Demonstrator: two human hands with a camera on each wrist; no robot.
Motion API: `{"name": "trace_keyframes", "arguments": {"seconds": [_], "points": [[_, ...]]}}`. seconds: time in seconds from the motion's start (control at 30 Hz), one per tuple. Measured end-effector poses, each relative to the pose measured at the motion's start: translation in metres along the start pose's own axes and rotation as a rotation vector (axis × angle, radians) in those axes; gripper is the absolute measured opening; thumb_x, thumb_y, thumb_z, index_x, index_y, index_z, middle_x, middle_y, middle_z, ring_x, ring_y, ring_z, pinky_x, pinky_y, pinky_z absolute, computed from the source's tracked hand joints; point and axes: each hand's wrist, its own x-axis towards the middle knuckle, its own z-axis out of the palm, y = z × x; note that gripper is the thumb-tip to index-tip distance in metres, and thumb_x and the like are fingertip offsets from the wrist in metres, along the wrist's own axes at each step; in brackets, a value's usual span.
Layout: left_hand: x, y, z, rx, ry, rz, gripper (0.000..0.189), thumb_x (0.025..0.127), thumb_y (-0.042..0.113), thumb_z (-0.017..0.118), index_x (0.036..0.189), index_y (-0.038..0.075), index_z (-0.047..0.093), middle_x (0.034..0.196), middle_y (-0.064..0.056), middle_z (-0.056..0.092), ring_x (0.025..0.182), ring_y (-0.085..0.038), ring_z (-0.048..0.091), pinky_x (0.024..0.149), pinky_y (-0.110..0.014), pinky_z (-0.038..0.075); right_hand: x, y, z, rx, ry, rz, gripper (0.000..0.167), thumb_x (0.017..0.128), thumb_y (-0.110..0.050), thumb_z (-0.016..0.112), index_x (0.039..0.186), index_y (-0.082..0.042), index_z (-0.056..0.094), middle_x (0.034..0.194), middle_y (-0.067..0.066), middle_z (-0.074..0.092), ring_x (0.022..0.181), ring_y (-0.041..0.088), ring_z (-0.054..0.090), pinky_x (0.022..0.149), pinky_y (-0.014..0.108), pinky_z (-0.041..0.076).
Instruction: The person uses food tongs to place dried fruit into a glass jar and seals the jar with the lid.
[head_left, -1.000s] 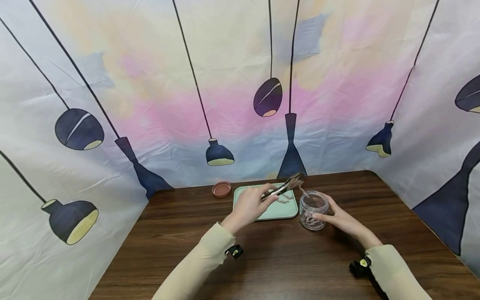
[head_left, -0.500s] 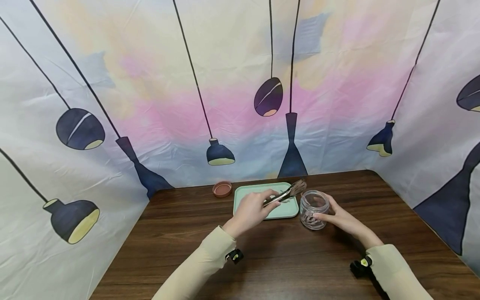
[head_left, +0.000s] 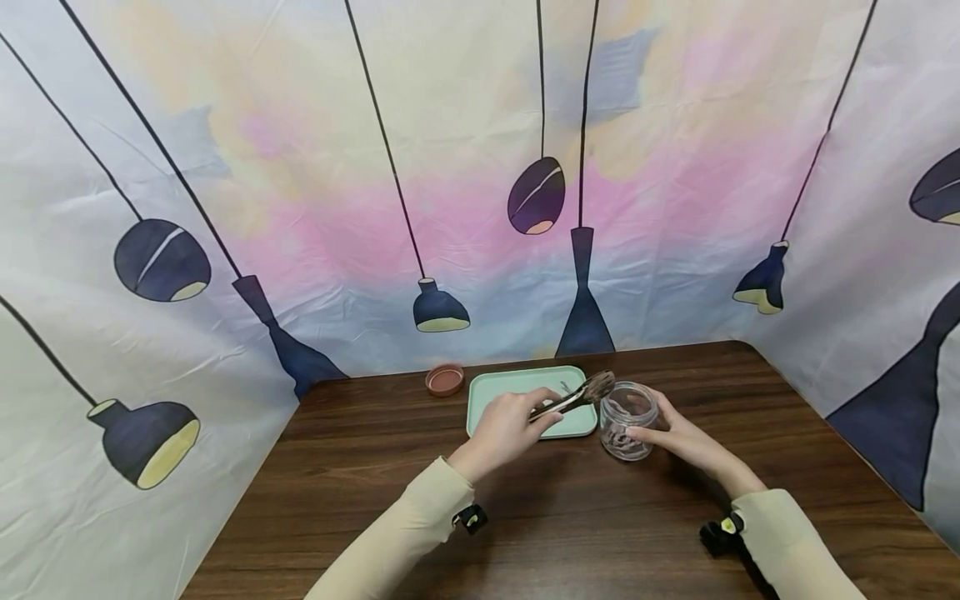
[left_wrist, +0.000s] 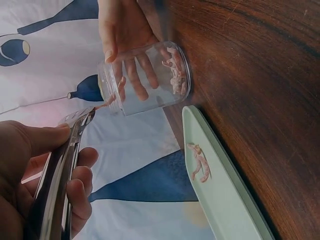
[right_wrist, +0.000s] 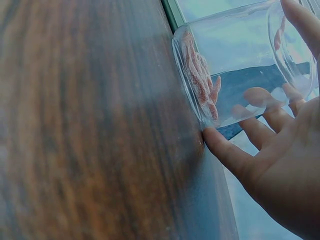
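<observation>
We see the left hand [head_left: 504, 429] gripping a pair of metal tongs [head_left: 557, 407], fingers and thumb closed on the handles, so that the tips point away from the palm toward the jar [head_left: 619, 406]. A pinkish strip [left_wrist: 103, 104] sits at those tips, well forward of the fingers, and reaches to the jar's mouth. The right hand [head_left: 678, 437] holds the clear jar from its own side, fingers curled round the wall, while the jar stands upright on the wooden table [head_left: 360, 467]. The mint-green tray [head_left: 487, 388] lies just beside the jar, partly behind the left hand.

From the head view we make out the reddish lid-like dish [head_left: 445, 380] near the tray's far left corner, which neither wrist view shows; there the tong tips look like a brownish blur, and we cannot pick out the held strip. The left wrist view gives us that strip clearly, along with a few loose pieces [left_wrist: 200, 165] on the tray. It also shows a pink bit just inside the jar's mouth, though we cannot tell whether it belongs to the same strip. In the right wrist view we look closely at the heaped strips [right_wrist: 199, 75] against the jar's bottom, and the tongs are out of sight.
</observation>
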Motion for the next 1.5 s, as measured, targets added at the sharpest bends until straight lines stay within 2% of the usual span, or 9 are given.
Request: {"name": "trace_keyframes", "arguments": {"seconds": [0.17, 0.8, 0.9, 1.0, 1.07, 1.13, 1.2, 1.33, 1.5], "points": [[-0.0011, 0.0010, 0.0004, -0.006, -0.015, -0.008, 0.028, 0.101, 0.035, 0.064, 0.124, 0.019, 0.069, 0.053, 0.013, 0.045, 0.044, -0.004, 0.035, 0.051, -0.022, 0.031, -0.0002, 0.0009, 0.0005, 0.003, 0.003, 0.005, 0.083, 0.099, -0.031, 0.067, 0.162, -0.019, 0.015, 0.161, 0.022, 0.024, 0.148, 0.047, 0.014, 0.107, 0.072, 0.021], [0.0006, 0.0034, 0.0013, 0.000, -0.005, 0.006, 0.028, 0.100, 0.034, 0.065, 0.122, 0.018, 0.070, 0.055, 0.013, 0.046, 0.044, -0.004, 0.033, 0.050, -0.022, 0.029, -0.0001, -0.0013, 0.0001, 0.010, -0.004, -0.026, 0.082, 0.099, -0.027, 0.067, 0.161, -0.016, 0.015, 0.160, 0.023, 0.025, 0.147, 0.048, 0.016, 0.107, 0.072, 0.022], [0.0009, 0.0038, 0.0010, -0.002, -0.011, 0.000, 0.028, 0.100, 0.035, 0.065, 0.123, 0.018, 0.070, 0.055, 0.011, 0.049, 0.044, -0.006, 0.036, 0.049, -0.024, 0.031, -0.0001, -0.0007, 0.0003, 0.009, 0.000, -0.024, 0.082, 0.099, -0.027, 0.067, 0.161, -0.017, 0.015, 0.160, 0.023, 0.026, 0.147, 0.048, 0.016, 0.107, 0.072, 0.022], [0.0016, 0.0044, 0.0015, 0.018, -0.011, -0.013, 0.035, 0.099, 0.039, 0.066, 0.127, 0.019, 0.069, 0.068, 0.005, 0.064, 0.051, -0.010, 0.052, 0.055, -0.028, 0.043, 0.0000, -0.0007, 0.0004, 0.007, 0.001, -0.021, 0.082, 0.099, -0.028, 0.067, 0.161, -0.018, 0.015, 0.160, 0.022, 0.026, 0.148, 0.047, 0.016, 0.107, 0.072, 0.021], [0.0021, 0.0047, 0.0019, 0.030, -0.013, -0.026, 0.041, 0.098, 0.043, 0.066, 0.130, 0.018, 0.067, 0.085, 0.000, 0.073, 0.064, -0.014, 0.063, 0.064, -0.032, 0.051, 0.0002, -0.0012, 0.0003, 0.006, 0.001, -0.019, 0.082, 0.099, -0.028, 0.067, 0.161, -0.018, 0.015, 0.160, 0.023, 0.025, 0.148, 0.047, 0.016, 0.107, 0.072, 0.020], [0.0028, 0.0048, 0.0027, 0.041, -0.015, -0.039, 0.048, 0.096, 0.047, 0.067, 0.133, 0.018, 0.066, 0.104, -0.002, 0.075, 0.080, -0.017, 0.070, 0.074, -0.036, 0.055, 0.0001, -0.0024, -0.0001, -0.005, 0.005, -0.005, 0.083, 0.098, -0.028, 0.067, 0.162, -0.016, 0.014, 0.161, 0.024, 0.020, 0.148, 0.049, 0.013, 0.107, 0.073, 0.020], [0.0034, 0.0049, 0.0031, 0.038, -0.025, -0.053, 0.053, 0.095, 0.050, 0.068, 0.136, 0.017, 0.064, 0.115, -0.003, 0.073, 0.091, -0.020, 0.071, 0.079, -0.039, 0.055, 0.0000, -0.0037, -0.0011, -0.022, 0.010, 0.026, 0.088, 0.098, -0.030, 0.068, 0.162, -0.013, 0.011, 0.163, 0.027, 0.013, 0.148, 0.051, 0.009, 0.106, 0.074, 0.019], [0.0033, 0.0055, 0.0037, 0.021, -0.033, -0.075, 0.062, 0.092, 0.055, 0.069, 0.139, 0.016, 0.062, 0.125, -0.002, 0.070, 0.101, -0.022, 0.070, 0.083, -0.040, 0.055, -0.0004, -0.0065, -0.0019, -0.048, 0.014, 0.084, 0.093, 0.096, -0.034, 0.069, 0.163, -0.012, 0.007, 0.164, 0.027, 0.000, 0.148, 0.053, 0.002, 0.106, 0.076, 0.016], [0.0043, 0.0062, 0.0030, 0.006, -0.022, -0.075, 0.068, 0.088, 0.060, 0.070, 0.140, 0.018, 0.061, 0.132, -0.001, 0.066, 0.111, -0.021, 0.067, 0.086, -0.040, 0.054, -0.0003, -0.0079, -0.0015, -0.045, 0.012, 0.080, 0.091, 0.096, -0.034, 0.069, 0.163, -0.014, 0.010, 0.165, 0.025, 0.000, 0.148, 0.053, 0.002, 0.105, 0.076, 0.017]]}}
